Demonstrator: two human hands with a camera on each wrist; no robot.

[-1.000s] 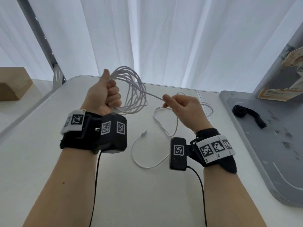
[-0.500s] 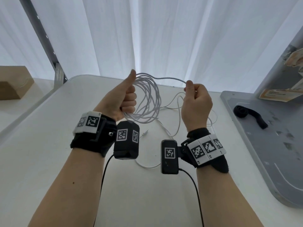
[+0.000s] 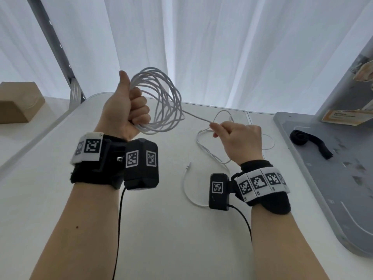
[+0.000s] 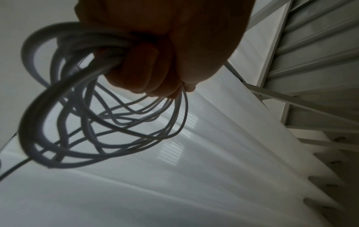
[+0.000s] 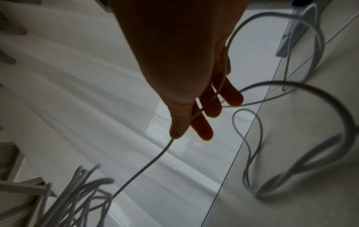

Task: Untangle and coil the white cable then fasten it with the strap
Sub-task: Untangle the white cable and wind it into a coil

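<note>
My left hand (image 3: 129,110) is raised above the white table (image 3: 60,178) and grips a coil of several loops of the white cable (image 3: 161,104), thumb pointing up. In the left wrist view the loops (image 4: 93,122) hang from the curled fingers (image 4: 143,69). One taut strand runs from the coil to my right hand (image 3: 238,138), which pinches the cable between thumb and fingers (image 5: 200,122). The loose remainder (image 3: 203,146) lies in curves on the table, its plug end (image 3: 188,164) near the middle. The black strap (image 3: 308,142) lies apart on the grey board at the right.
A grey board (image 3: 333,199) covers the table's right side, with a yellow-labelled card (image 3: 343,118) standing at its far end. A cardboard box (image 3: 18,104) sits at the far left. White curtains hang behind the table, and a metal post (image 3: 60,53) leans at the back left.
My right hand dropped from beside the coil, down and right, and slid along the cable, drawing out a fresh taut strand. My left hand moved left and up with the coil.
</note>
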